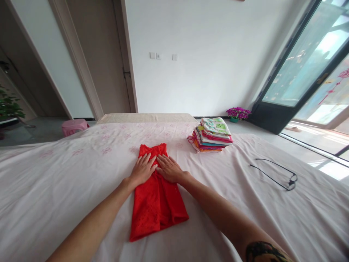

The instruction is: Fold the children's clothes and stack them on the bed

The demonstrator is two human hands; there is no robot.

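Observation:
A small red sleeveless dress (159, 207) lies flat on the bed, its neck end away from me and its wider hem towards me. My left hand (143, 169) rests palm down on the upper left part of the dress, fingers stretched out. Beside it my right hand (170, 169) presses flat on the upper right part, and the fingertips of both hands nearly meet. Part of the dress's middle is hidden beneath the hands. Folds run down the skirt below them.
On the pale sheet (81, 182), a stack of folded clothes (214, 136) stands at the back right. Black-framed glasses (291, 182) lie at the right. Beyond the bed are a pink stool (75, 126), a pot of purple flowers (238, 113) and a glass door (297, 72).

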